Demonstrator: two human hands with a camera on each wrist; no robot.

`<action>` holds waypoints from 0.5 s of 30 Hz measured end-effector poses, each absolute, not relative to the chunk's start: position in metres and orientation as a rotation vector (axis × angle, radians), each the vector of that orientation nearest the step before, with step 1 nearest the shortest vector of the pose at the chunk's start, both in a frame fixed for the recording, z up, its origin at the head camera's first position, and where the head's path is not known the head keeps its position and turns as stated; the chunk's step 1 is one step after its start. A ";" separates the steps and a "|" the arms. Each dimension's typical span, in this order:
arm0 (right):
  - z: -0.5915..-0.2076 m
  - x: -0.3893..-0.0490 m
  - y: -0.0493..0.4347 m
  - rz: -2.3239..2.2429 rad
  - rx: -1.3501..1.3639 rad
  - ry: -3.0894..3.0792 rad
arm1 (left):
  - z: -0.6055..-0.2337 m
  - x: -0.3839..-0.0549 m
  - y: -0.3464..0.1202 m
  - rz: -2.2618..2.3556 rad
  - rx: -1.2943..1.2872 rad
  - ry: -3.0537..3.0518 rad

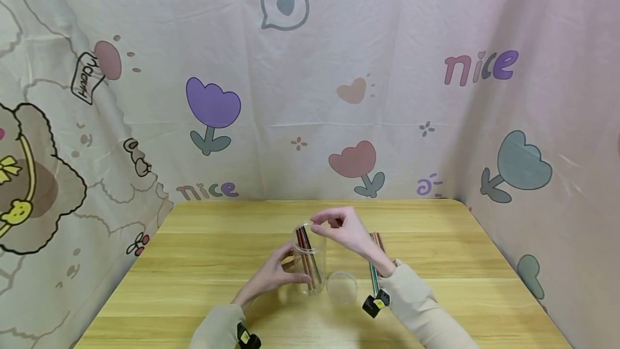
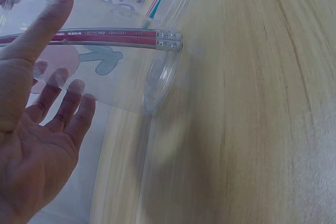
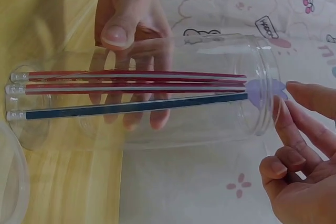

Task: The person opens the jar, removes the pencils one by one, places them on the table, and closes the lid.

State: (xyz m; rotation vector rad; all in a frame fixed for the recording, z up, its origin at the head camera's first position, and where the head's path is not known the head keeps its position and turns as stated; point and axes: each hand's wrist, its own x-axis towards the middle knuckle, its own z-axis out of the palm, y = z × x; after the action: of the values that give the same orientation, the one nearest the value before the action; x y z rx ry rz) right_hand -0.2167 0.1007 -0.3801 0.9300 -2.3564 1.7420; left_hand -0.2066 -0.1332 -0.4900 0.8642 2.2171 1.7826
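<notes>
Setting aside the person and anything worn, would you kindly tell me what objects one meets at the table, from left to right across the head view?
Clear jar with pencils inside → round clear lid → loose pencils.

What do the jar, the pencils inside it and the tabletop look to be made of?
The jar: clear, glossy, probably plastic, though glass is possible; the pencils show right through. Those look like painted wood, coloured and smooth, with ribbed silvery bands suggesting metal. The tabletop: wood or wood-look laminate, given its pale grain.
</notes>
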 end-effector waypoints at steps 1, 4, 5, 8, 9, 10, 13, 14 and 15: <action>-0.381 -0.217 0.100 1.721 0.943 -2.363 | -0.490 -0.207 -0.133 1.781 0.868 2.218; -0.382 -0.218 0.097 1.671 0.973 -2.382 | -0.490 -0.207 -0.133 1.779 0.869 2.220; -0.383 -0.218 0.096 1.655 0.974 -2.396 | -0.490 -0.207 -0.133 1.779 0.870 2.220; -0.383 -0.218 0.094 1.633 0.993 -2.428 | -0.490 -0.207 -0.133 1.782 0.872 2.223; -0.383 -0.218 0.093 1.619 1.001 -2.440 | -0.490 -0.207 -0.134 1.781 0.877 2.225; -0.383 -0.218 0.092 1.605 1.007 -2.453 | -0.490 -0.207 -0.134 1.781 0.883 2.227; -0.383 -0.217 0.089 1.537 1.032 -2.478 | -0.490 -0.207 -0.134 1.776 0.896 2.234; -0.383 -0.217 0.088 1.509 1.033 -2.487 | -0.491 -0.207 -0.134 1.773 0.901 2.238; -0.383 -0.217 0.087 1.484 1.036 -2.492 | -0.491 -0.207 -0.134 1.772 0.903 2.241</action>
State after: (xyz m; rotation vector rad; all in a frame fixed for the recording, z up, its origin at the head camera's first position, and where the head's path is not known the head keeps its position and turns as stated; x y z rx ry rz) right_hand -0.2172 0.0870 -0.3826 1.0364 -2.4923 1.4837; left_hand -0.2071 -0.1336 -0.4905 0.9031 2.2406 1.7718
